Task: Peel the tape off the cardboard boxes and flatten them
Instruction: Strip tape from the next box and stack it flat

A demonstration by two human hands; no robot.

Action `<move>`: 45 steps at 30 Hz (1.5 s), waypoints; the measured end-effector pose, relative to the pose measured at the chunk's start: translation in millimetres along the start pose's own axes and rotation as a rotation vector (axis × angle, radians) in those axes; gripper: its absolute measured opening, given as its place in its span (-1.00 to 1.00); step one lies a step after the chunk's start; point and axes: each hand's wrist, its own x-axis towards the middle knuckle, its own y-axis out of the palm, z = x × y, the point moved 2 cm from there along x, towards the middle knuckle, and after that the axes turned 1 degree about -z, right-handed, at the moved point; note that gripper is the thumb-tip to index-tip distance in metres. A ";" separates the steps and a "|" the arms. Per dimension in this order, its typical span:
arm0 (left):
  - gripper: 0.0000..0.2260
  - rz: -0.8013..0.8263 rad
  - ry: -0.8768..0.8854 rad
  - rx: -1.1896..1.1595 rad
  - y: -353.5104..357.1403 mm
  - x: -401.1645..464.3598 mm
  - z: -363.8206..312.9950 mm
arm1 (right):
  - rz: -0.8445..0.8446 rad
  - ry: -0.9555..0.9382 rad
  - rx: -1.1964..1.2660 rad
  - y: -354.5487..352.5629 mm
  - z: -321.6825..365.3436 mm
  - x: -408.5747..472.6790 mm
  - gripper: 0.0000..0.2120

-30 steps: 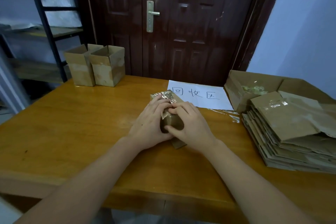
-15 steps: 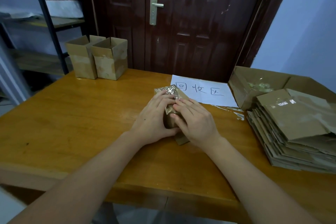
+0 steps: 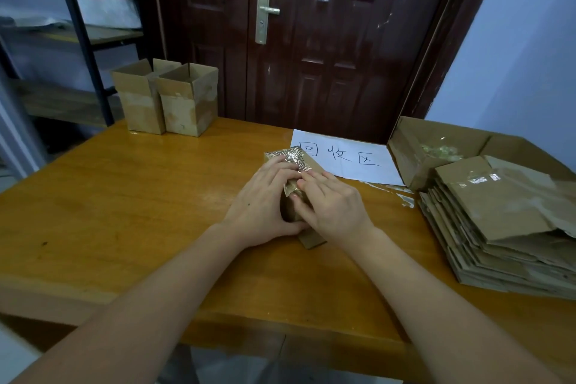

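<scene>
A small cardboard box [image 3: 311, 238] lies on its side in the middle of the wooden table [image 3: 131, 206], its far end covered in shiny crinkled tape [image 3: 291, 155]. My left hand [image 3: 261, 203] grips the box from the left, fingers curled over its top. My right hand [image 3: 332, 204] lies over the box from the right, with its fingertips at a lifted tape edge [image 3: 290, 186]. Most of the box is hidden under both hands.
Two upright open boxes [image 3: 168, 100] stand at the table's far left. A white paper sign [image 3: 343, 157] lies behind the hands. At the right sit a stack of flattened cardboard [image 3: 505, 227] and an open box [image 3: 414, 153] with peeled tape inside. Tape scraps [image 3: 402, 196] lie near the stack.
The camera tilted and moved closer. My right fingertips slid up along the box toward the tape edge; my left hand keeps its hold.
</scene>
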 end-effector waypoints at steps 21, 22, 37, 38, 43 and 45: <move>-0.15 0.077 -0.065 -0.018 -7.3 -1.3 -1.9 | 0.121 0.591 0.628 -21.6 4.1 10.3 -0.90; -0.15 0.085 -0.064 -0.023 -8.0 -1.0 -1.3 | 0.112 0.630 0.649 -24.0 -0.8 10.1 -0.90; -0.09 0.123 -0.116 -0.039 -13.0 -2.3 -7.8 | 0.395 0.458 0.531 -24.0 -12.3 -5.7 -0.40; -0.09 0.129 -0.114 -0.034 -13.2 -2.7 -7.7 | 0.428 0.427 0.499 -20.2 -13.8 -7.6 -0.36; -0.12 0.144 -0.102 0.000 -14.4 -0.7 -5.6 | 0.322 0.292 0.363 -11.0 -21.2 -8.8 -0.54; -0.13 0.136 -0.099 0.007 -13.6 -0.2 -4.6 | 0.259 0.245 0.314 -10.4 -20.9 -8.1 -0.63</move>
